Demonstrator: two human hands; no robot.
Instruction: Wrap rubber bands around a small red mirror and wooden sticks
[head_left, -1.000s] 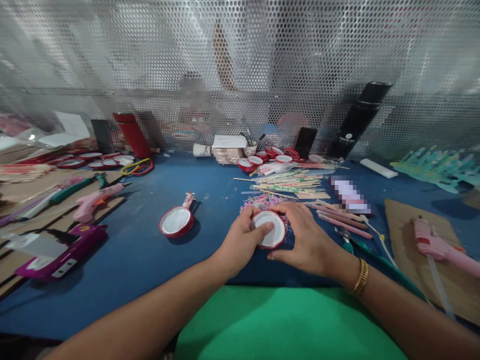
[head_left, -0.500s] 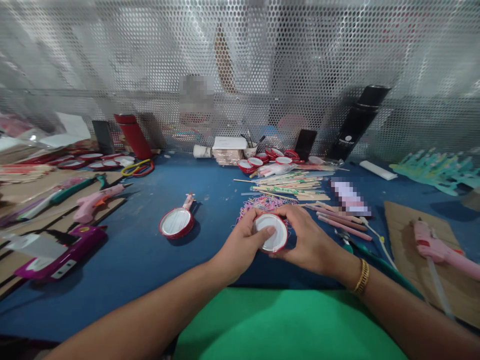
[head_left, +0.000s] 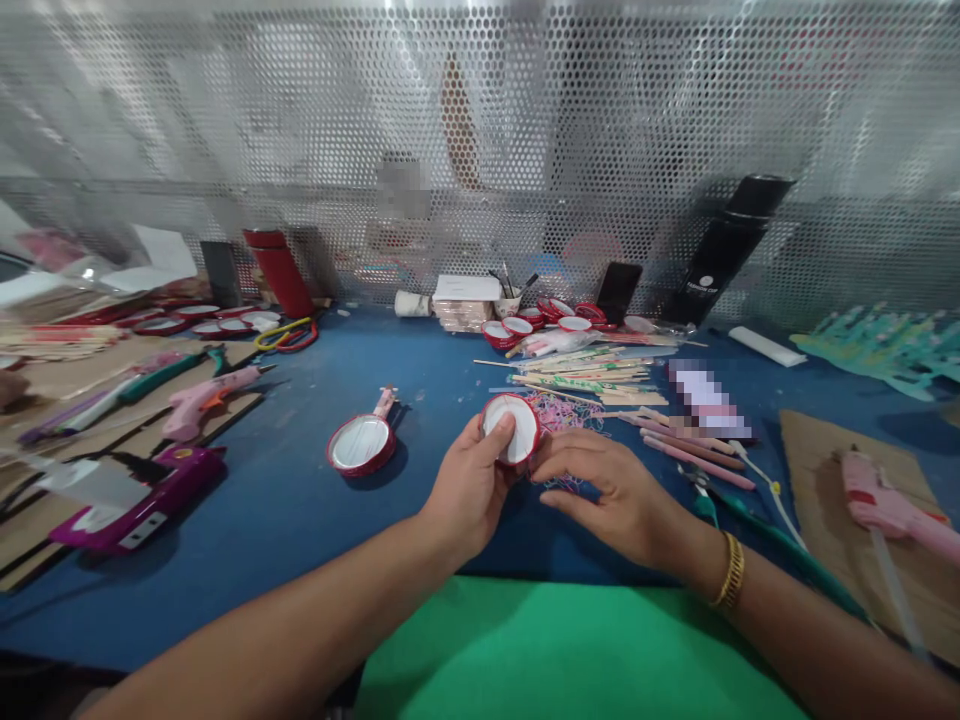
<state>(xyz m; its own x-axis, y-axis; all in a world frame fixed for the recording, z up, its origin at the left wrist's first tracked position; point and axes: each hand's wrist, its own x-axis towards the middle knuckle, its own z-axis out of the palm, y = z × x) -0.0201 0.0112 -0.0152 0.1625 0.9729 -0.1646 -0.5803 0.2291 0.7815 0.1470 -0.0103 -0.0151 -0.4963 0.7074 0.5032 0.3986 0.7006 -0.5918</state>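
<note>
My left hand (head_left: pixel 474 485) is closed around a shallow round cup (head_left: pixel 517 430), white inside with a red rim, its thumb pressed on the white face. The cup is tilted toward me above the blue table. Just to its right, my right hand (head_left: pixel 611 490) has thumb and fingers apart, with the fingertips close to the rim; I cannot tell whether they touch it. Behind the hands lies a tangle of thin multicoloured strands (head_left: pixel 566 412). A similar red-rimmed cup with a short stick-like handle (head_left: pixel 361 445) rests on the table to the left.
Wooden sticks (head_left: pixel 592 370) and pink rods (head_left: pixel 697 455) lie beyond my hands. At right are green-handled pliers (head_left: pixel 795 540) and a pink glue gun (head_left: pixel 885 500) on cardboard. A purple power strip (head_left: pixel 142 500) and another pink glue gun (head_left: pixel 206 400) are at left.
The cup has moved left and slightly up in my left hand. My right hand, earlier around the cup's right edge, has come off it, thumb and fingers apart.
</note>
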